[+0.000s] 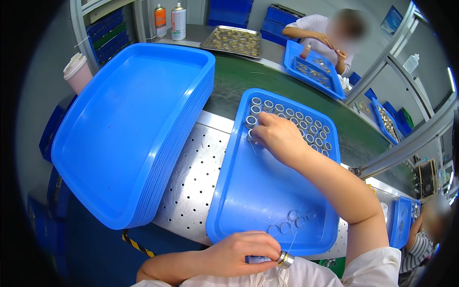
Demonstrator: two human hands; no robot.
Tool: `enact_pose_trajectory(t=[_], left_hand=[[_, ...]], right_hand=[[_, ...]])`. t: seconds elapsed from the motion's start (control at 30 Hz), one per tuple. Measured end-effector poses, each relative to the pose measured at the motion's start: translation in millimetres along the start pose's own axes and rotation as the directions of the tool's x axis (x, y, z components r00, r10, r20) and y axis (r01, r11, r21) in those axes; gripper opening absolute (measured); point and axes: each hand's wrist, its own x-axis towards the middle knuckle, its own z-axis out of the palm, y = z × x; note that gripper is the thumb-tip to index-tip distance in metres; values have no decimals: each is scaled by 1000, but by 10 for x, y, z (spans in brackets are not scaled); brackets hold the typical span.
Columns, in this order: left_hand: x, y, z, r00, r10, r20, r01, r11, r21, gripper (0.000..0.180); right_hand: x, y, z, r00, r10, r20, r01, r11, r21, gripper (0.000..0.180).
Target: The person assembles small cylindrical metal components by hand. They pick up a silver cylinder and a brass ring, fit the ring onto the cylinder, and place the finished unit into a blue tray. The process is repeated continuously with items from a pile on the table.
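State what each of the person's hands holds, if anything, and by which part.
Left hand: a metal-ended piece, held behind its metal end, which juts out. Right hand: at a ring in the tray; grip cannot be told.

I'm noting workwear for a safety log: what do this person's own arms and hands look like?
The ungloved left hand and ungloved right hand adjoin bare forearms. A loose white fabric sleeve covers the right upper arm. No watch or bracelet shows.
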Motion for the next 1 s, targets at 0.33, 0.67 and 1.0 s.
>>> enact_pose_trajectory(t=[0.33,0.67,1.0], left_hand=[[80,132,79,996,-66,62,61,996,71,13],[328,292,495,970,-195,144,181,978,104,10],[481,269,862,952,-225,208,194,968,161,9]], right_hand=[[-1156,-231,-914,990,64,126,-139,606,783,23],[-4898,-637,-820,405,911,78,-1,-85,996,25],[-6878,-1321,1634,-611,740,281,-700,-671,246,41]])
